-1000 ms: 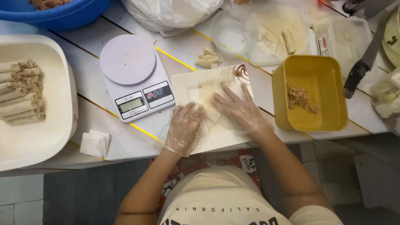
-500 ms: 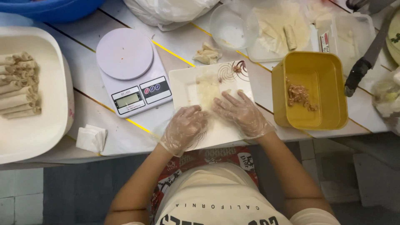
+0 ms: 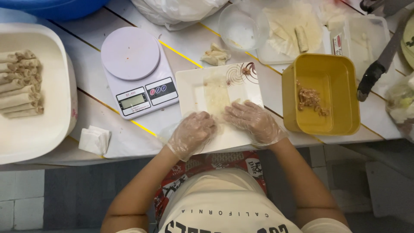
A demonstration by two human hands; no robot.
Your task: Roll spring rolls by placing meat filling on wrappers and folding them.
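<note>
Both my hands wear clear plastic gloves and rest on a thin pale wrapper [image 3: 215,96] that lies on a white square plate [image 3: 189,86]. My left hand [image 3: 192,134] is curled over the wrapper's near edge. My right hand [image 3: 252,121] presses the same edge with its fingers pointing left. The two hands nearly touch at the plate's near side. A strip of filling shows faintly under the wrapper.
A white kitchen scale [image 3: 133,69] stands left of the plate. A yellow tub [image 3: 340,77] with a little filling [image 3: 310,99] is on the right, and a black-handled knife [image 3: 379,64] beyond it. A white tray [image 3: 43,138] at left holds several rolls [image 3: 19,84]. A folded tissue [image 3: 94,140] lies near the table's edge.
Both hands have drawn back from the middle of the wrapper to its near edge, and the left hand has curled up.
</note>
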